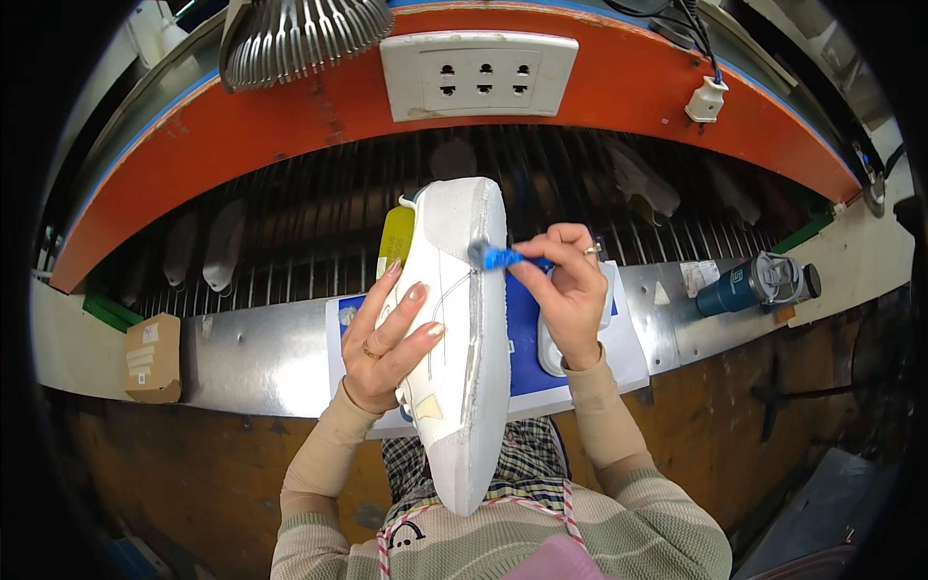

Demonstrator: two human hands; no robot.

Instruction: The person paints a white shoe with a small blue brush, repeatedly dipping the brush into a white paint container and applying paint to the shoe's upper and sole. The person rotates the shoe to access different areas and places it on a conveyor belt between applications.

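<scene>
A white shoe upper (pixel 440 338) stands tilted in front of me, its grey-edged bottom side turned to the right. A yellow-green last (pixel 395 235) shows at its far end. My left hand (pixel 382 353) holds the upper from the left, with fingers spread over its side. In my right hand (pixel 572 295), thumb and fingers pinch a blue-handled brush (pixel 500 258). The brush's head touches the upper near the seam between side and bottom. Below my right hand, a pale container (pixel 552 350) is partly hidden by the hand and wrist.
A blue and white sheet (pixel 527 360) lies on the metal ledge (pixel 256 360). A cardboard box (pixel 153 358) stands left, a dark blue tumbler (pixel 739 290) right. Beyond, several shoe pieces (pixel 224 246) lie on dark conveyor bars. A socket panel (pixel 480 75) and metal lamp (pixel 304 39) are behind.
</scene>
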